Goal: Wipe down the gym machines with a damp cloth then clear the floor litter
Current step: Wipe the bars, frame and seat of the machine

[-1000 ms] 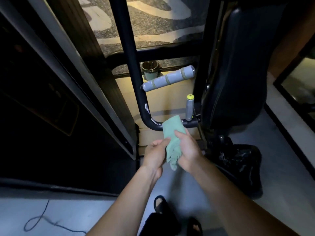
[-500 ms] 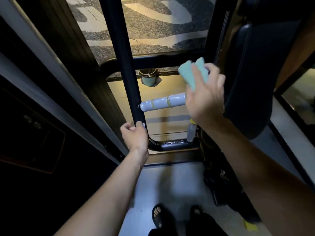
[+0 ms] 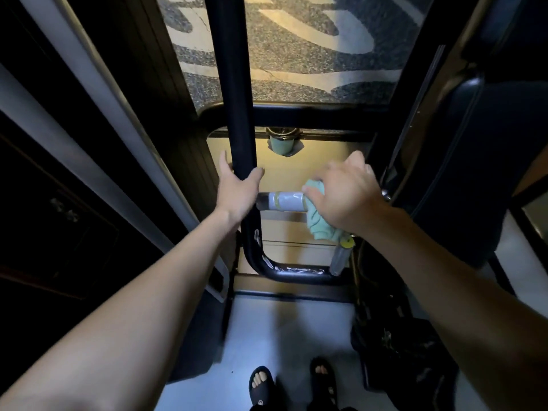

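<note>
A black tubular bar (image 3: 234,93) of the gym machine rises in front of me and curves at the bottom. My left hand (image 3: 237,189) wraps around this bar just above the grey foam handle (image 3: 283,200) that sticks out to the right. My right hand (image 3: 345,192) grips a green cloth (image 3: 318,223) pressed around the right end of that grey handle; part of the cloth hangs below my hand. A smaller grey grip with a yellow cap (image 3: 342,255) stands below the cloth.
The machine's black padded seat back (image 3: 474,161) stands on the right. A dark bag (image 3: 400,351) lies on the grey floor at lower right. A green cup (image 3: 281,142) sits behind the frame. My sandalled feet (image 3: 292,384) are at the bottom. Dark panels line the left.
My right hand came down with the cloth from above onto the grey foam handle. My left hand slid higher up the black bar.
</note>
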